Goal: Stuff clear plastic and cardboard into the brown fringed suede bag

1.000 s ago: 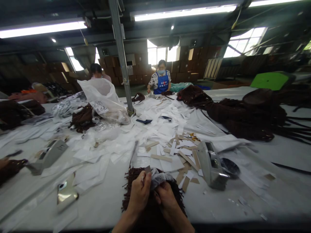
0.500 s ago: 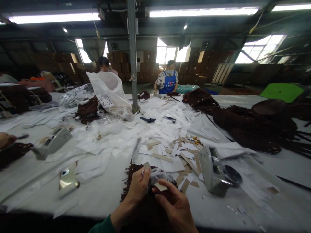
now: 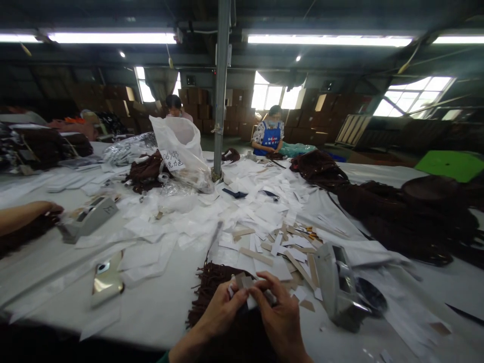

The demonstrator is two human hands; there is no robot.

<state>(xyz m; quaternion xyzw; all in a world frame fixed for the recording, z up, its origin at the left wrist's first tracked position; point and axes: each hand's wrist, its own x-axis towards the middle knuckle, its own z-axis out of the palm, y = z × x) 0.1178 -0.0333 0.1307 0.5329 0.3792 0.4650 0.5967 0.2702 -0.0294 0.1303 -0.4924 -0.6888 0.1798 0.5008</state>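
Close in front of me lies a dark brown fringed piece, soft like suede, partly covered by my forearms. Above it, my left hand is closed, pinching a small greyish cardboard piece between thumb and fingers. My right hand meets it from the other side, thumb and fingertips closed on the same cardboard piece. Whitish wrapping shows between the hands, though the fingers hide most of it. Beyond my right hand, loose cardboard strips are scattered over white paper.
A grey tape dispenser stands at my right, another at left. A phone lies on the white table. A co-worker's arm reaches in from the left. Further off are a pole, a marked plastic bag and brown bags.
My hands have drawn together, and my right fingers now meet the left ones at the cardboard piece. The co-worker's hand at left has moved further in. The view has tilted slightly up and left.
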